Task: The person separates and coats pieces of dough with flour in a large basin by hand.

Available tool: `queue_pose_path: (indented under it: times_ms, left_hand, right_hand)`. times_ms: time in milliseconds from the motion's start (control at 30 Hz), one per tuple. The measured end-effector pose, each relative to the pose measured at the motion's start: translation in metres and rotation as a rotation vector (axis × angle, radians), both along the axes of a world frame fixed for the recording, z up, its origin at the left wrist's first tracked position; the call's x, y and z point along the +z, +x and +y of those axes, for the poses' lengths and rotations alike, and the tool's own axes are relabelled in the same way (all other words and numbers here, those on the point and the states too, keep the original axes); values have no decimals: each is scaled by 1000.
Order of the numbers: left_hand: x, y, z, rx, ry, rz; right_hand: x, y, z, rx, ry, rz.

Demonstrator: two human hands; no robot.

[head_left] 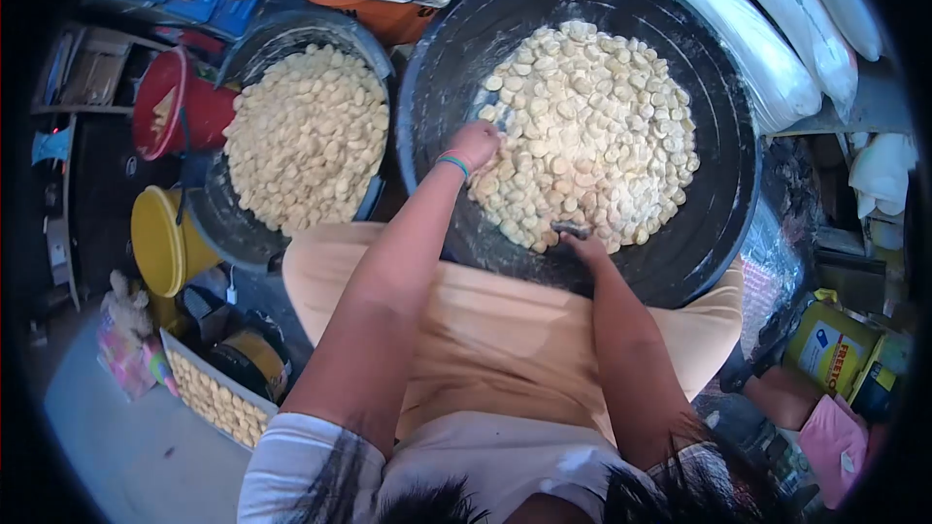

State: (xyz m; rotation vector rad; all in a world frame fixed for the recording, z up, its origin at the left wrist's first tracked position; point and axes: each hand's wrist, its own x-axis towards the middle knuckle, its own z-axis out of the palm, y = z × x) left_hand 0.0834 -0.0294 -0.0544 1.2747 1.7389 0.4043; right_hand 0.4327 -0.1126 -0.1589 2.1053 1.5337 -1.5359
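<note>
While pale round pieces point(592, 126) lie heaped in a black basin point(720, 146), the right hand point(587, 248) grips a dark object point(575, 231) at the basin's near side, pieces just beyond; the left hand point(474, 146) curls at the basin's left, pieces rightward, its grip unclear.

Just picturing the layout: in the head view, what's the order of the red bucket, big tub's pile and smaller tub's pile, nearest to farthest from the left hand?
From the left hand:
1. Big tub's pile: right at the hand.
2. Smaller tub's pile: to the left.
3. Red bucket: farther left, past that pile.
</note>
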Motion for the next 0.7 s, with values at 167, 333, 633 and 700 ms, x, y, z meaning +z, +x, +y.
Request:
queue_pose_path:
  times_ms: [167, 333, 633, 700]
  left_hand:
    - [-74, 3, 22, 246, -256, 120]
    - [-95, 25, 30, 355, -424, 103]
    - [-42, 23, 37, -77, -731, -287]
    - [-35, 39, 25, -457, -646, -252]
  right_hand:
    - [-19, -25, 0, -686, -520, 455]
    - [-2, -149, 17, -1073, -651, 1094]
    - [76, -134, 100, 112, -448, 888]
    - [103, -121, 130, 564, -349, 646]
